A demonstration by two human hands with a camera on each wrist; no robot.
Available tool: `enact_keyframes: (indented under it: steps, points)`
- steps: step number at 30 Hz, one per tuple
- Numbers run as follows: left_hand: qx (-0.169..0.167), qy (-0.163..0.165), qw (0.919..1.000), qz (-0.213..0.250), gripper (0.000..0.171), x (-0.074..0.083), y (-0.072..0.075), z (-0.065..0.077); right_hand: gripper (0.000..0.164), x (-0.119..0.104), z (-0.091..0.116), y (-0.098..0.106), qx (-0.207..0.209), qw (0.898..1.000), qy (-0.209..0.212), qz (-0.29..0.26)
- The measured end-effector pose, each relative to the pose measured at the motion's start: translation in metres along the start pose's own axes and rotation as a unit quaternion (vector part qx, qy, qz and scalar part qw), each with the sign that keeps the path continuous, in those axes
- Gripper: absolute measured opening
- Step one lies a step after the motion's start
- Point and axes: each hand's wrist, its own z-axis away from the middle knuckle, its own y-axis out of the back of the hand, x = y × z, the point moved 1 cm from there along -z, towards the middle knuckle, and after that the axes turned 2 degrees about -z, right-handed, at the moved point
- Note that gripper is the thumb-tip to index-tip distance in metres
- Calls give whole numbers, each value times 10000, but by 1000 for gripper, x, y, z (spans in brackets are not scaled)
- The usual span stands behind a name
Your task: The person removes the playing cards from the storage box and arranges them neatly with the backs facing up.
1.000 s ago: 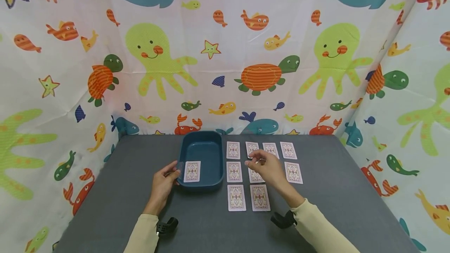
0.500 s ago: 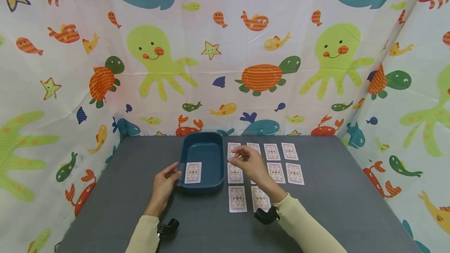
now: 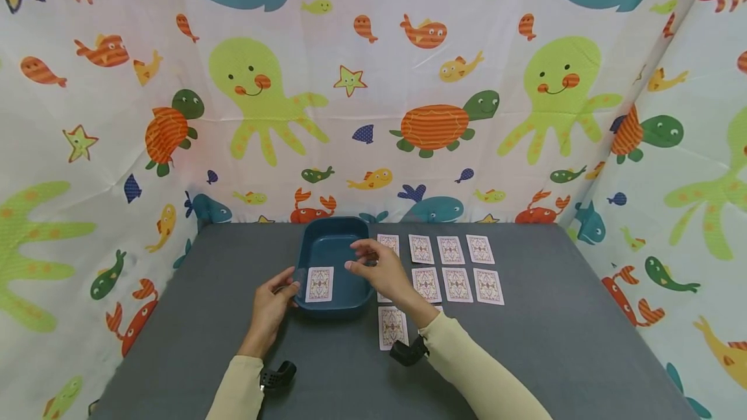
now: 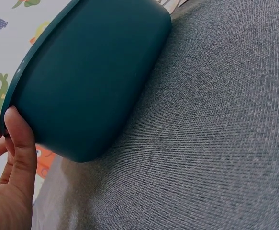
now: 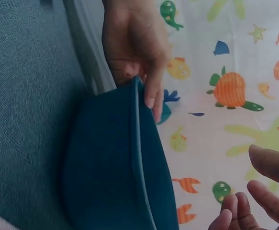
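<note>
A deep blue plastic tub [image 3: 344, 248] stands on the table, with a patterned playing card [image 3: 319, 284] lying back side up in it. My left hand [image 3: 273, 306] pinches the tub's left rim. The left wrist view shows the thumb [image 4: 19, 127] on the outer wall of the tub [image 4: 91, 72]. Over the tub's right rim hovers my right hand [image 3: 385, 271], thumb and fingers spread apart with nothing between them. In the right wrist view that right hand [image 5: 273, 165] is above the open side of the tub [image 5: 106, 158].
Rows of cards [image 3: 457, 284] lie back side up to the tub's right; my right hand and wrist partly cover the nearest ones. Grey cloth [image 3: 525, 355] covers the table. A curtain [image 3: 373, 102] printed with sea animals hangs behind and at the sides.
My right hand has moved left from the second column of cards to the tub's right rim, uncovering cards there. My left hand has stayed on the tub.
</note>
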Motion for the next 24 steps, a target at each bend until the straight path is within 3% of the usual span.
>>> enact_keyframes:
  steps: [11,24]
  points:
    - [-14,-16,10000,-42,43,1,2,1,40,5,-23,-33,-81,9988,-240,416]
    - [-7,-4,10000,60,43,2,1,0,53,19,-41,-56,-273,9948,-458,869]
